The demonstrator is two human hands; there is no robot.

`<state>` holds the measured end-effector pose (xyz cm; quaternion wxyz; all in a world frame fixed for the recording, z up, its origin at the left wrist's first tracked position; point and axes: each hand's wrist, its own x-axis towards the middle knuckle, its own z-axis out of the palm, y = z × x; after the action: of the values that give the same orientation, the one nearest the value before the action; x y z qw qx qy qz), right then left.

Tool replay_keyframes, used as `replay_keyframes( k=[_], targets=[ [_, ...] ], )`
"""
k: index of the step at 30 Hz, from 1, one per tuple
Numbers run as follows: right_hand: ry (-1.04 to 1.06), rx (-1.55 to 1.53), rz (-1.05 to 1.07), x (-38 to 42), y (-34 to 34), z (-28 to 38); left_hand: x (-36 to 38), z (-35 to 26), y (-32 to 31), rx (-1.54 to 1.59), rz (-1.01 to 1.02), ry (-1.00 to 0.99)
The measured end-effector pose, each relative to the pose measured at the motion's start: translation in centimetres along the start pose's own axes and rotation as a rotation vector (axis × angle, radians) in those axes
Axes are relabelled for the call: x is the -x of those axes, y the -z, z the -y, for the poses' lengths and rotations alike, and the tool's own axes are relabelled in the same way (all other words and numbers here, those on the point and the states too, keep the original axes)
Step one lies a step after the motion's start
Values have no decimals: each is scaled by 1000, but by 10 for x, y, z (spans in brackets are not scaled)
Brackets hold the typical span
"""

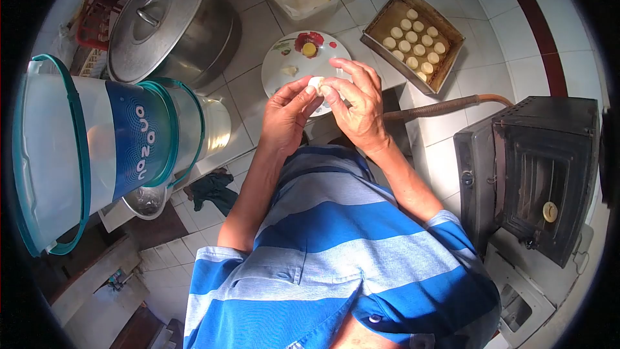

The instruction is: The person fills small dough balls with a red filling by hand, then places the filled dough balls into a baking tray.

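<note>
A small pale piece of dough (316, 83) is pinched between the fingertips of both hands, above the near part of a floral plate (274, 77). My left hand (285, 113) grips its left side with thumb and fingers. From the right, my right hand (357, 98) presses thumb and forefinger against it, the other fingers loosely raised. On the plate lie a round yellow piece (309, 50) and a flattened pale scrap of dough (290, 70). The hands hide part of the plate's near and right side.
A metal baking tin (449, 82) with several round dough pieces stands at the back right. Behind the plate is a plastic tub (332, 10). A large lidded pot (219, 45) and stacked plastic buckets (97, 148) stand left. A small black oven (542, 155) is at right, near a hose (445, 108).
</note>
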<state>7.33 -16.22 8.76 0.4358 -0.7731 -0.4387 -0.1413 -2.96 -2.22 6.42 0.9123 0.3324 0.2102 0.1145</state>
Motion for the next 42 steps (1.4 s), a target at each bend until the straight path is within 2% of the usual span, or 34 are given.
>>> replay_keyframes(
  k=[5, 8, 11, 16, 20, 25, 33, 37, 40, 41, 42],
  targets=[
    [38, -32, 32, -9, 13, 6, -2, -2, 2, 58, 0, 29],
    [147, 56, 74, -6, 10, -1, -1, -1, 1, 58, 23, 24],
    [251, 132, 28, 1, 3, -6, 1, -2, -1, 73, 23, 29],
    [156, 52, -11, 4, 7, -1, 0, -1, 1, 127, 38, 49],
    [238, 77, 35, 3, 7, -9, 1, 0, 1, 128, 41, 61],
    [10, -175, 175, 6, 8, -14, 2, -4, -4, 185, 90, 102],
    [23, -203, 251, 10, 3, -11, 1, 7, -1, -117, -81, 32],
    [13, -214, 286, 10, 4, -14, 3, 3, 1, -78, -54, 34],
    [54, -174, 237, 14, 2, -17, -2, 1, 9, 25, 61, 106],
    [-21, -222, 304, 13, 4, -16, -1, 2, 8, -72, 34, 102],
    [12, -244, 244, 11, 7, -13, 0, 3, 5, -171, 11, 95]
  ],
)
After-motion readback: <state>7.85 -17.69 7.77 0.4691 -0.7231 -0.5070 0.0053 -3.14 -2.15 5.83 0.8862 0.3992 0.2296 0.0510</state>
